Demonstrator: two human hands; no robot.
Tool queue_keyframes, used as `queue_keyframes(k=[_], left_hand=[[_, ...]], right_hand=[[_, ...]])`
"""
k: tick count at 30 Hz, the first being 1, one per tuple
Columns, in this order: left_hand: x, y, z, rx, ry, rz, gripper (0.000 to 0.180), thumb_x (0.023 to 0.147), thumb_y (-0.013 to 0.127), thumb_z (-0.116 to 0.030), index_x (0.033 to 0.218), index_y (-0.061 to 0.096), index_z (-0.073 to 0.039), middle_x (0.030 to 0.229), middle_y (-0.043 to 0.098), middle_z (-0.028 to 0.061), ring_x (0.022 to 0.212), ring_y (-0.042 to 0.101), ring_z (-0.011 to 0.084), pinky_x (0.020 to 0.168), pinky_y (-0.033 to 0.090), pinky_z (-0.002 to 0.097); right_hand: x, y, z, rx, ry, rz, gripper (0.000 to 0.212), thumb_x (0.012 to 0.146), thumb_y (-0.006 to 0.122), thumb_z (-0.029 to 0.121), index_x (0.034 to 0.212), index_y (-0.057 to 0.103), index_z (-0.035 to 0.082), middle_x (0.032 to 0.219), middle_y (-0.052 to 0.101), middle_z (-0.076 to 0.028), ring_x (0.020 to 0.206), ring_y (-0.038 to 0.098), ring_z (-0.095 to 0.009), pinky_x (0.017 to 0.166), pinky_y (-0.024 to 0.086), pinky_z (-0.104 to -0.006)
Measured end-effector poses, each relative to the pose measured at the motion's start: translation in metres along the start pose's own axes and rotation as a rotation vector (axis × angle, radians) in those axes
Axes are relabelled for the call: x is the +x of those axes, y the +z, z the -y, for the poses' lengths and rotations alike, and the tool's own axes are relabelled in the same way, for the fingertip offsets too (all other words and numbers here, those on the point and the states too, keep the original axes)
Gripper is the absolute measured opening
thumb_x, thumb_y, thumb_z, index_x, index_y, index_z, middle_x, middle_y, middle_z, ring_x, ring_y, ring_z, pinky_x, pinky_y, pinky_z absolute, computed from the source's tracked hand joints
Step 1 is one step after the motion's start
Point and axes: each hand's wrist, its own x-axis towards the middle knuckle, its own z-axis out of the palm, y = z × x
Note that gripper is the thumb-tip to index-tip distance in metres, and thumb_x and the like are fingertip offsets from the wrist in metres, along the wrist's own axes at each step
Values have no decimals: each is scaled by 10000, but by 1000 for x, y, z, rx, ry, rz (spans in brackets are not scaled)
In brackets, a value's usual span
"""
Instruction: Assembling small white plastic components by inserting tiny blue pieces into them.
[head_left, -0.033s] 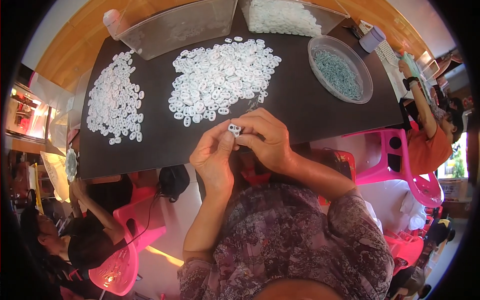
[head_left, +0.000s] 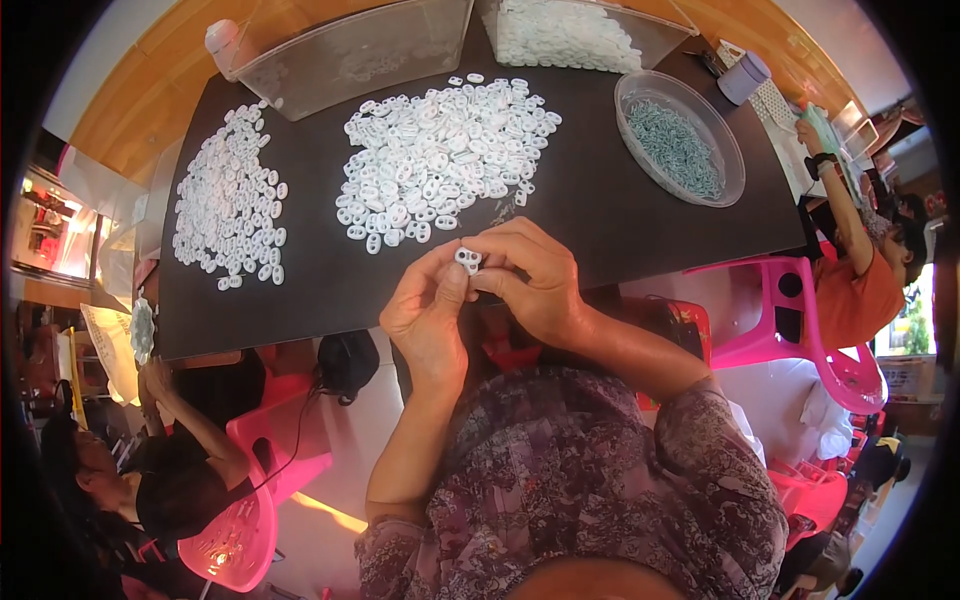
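At the table's near edge, my left hand (head_left: 431, 308) pinches a small white oval plastic piece with two holes (head_left: 468, 257) between thumb and fingers. My right hand (head_left: 532, 275) is closed against the same piece from the other side, its thumb and index finger at the piece's right end. Whether the right fingertips also hold a screw is hidden. Just beyond my hands lies a large heap of similar white pieces (head_left: 440, 160), with a few loose screws (head_left: 507, 209) by its near right edge. A second heap (head_left: 230, 200) spreads at the left.
A round clear tub (head_left: 735, 180) of greenish screws stands at the right. Two clear bins (head_left: 350, 60) (head_left: 670, 45) line the back, the right one full of white pieces. A lidded cup (head_left: 743, 78) is at the far right. Other people (head_left: 865, 290) sit on both sides, near pink chairs (head_left: 775, 310).
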Motion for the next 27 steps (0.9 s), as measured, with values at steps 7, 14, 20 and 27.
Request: queue_keyframes(k=[7,14,20,27], left_hand=[[-2,3,7,81,150,-16,210,854,613,-46,1039,611,55,889,625,64,725,541,90,637,458,207],[-4,1,11,208,268,-26,220,879,601,-99,1047,596,43,920,610,48,757,537,78,672,458,201],[-4,-1,18,193,311,-61,211,892,588,-124,1026,578,39,910,603,46,775,544,77,694,468,203],[-6,2,16,144,302,-115,220,895,588,-144,1024,574,34,909,605,52,773,553,84,688,469,205]], right_hand=[[-2,0,3,30,23,-13,273,719,653,-51,986,625,1,814,584,-75,686,556,-157,600,463,-260],[-7,6,7,56,51,-40,282,727,649,-75,999,621,-7,877,582,-81,716,562,-136,620,473,-249],[-11,14,7,95,25,-106,325,711,650,-84,1026,621,-10,866,596,-83,718,548,-133,629,449,-235],[-7,19,1,-50,-193,-142,301,719,633,-97,1011,606,-30,898,598,-110,708,552,-182,612,458,-258]])
